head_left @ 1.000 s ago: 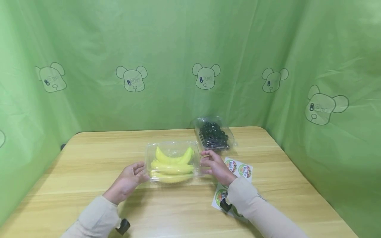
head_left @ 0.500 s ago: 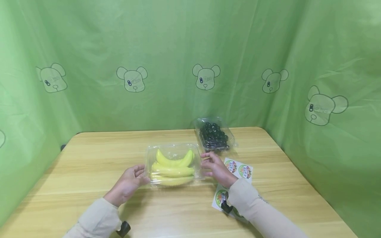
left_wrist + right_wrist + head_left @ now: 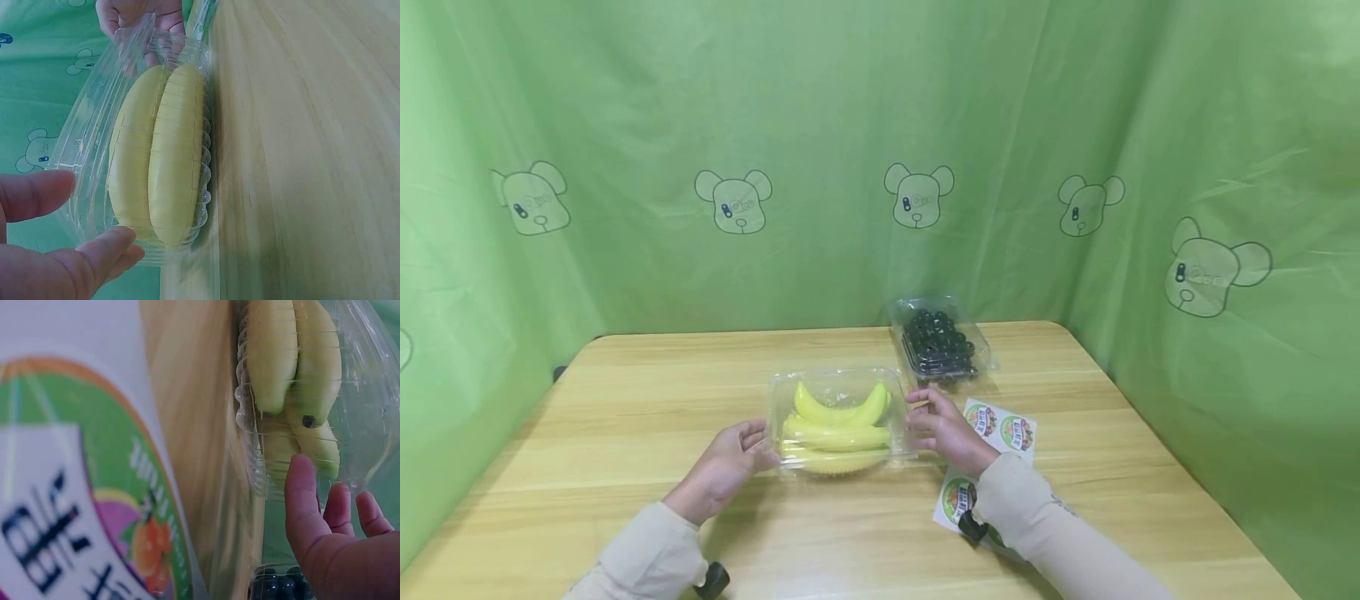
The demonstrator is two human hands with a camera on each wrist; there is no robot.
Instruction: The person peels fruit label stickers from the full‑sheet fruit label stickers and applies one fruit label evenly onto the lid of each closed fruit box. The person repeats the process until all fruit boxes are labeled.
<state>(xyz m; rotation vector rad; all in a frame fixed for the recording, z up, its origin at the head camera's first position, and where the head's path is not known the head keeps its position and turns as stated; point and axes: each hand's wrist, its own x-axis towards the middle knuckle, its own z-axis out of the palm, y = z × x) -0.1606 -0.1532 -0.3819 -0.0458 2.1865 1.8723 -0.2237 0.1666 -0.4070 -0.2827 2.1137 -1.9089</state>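
Note:
A clear plastic clamshell box [image 3: 904, 417] with several bananas [image 3: 838, 433] inside is at mid-table, between my two hands. My left hand [image 3: 726, 462] holds its left end; in the left wrist view the fingertips [image 3: 128, 234] lie at the end wall. At the opposite end, my right hand [image 3: 951, 429] holds the box with thumb and fingers spread around the corner. The right wrist view shows its fingertips [image 3: 302, 465] right at the plastic. In the left wrist view the box's ribbed underside is close to the wooden table [image 3: 300, 156].
Behind my right hand stands another clear box holding dark grapes [image 3: 936, 337]. A sheet of round fruit stickers [image 3: 1017, 433] lies partly beneath my right forearm. Green curtains [image 3: 827, 100] with bear drawings surround the table on the back and sides.
The banana box has come slightly down and toward me, both hands moving along with it. The grape box and sticker sheet have stayed in place.

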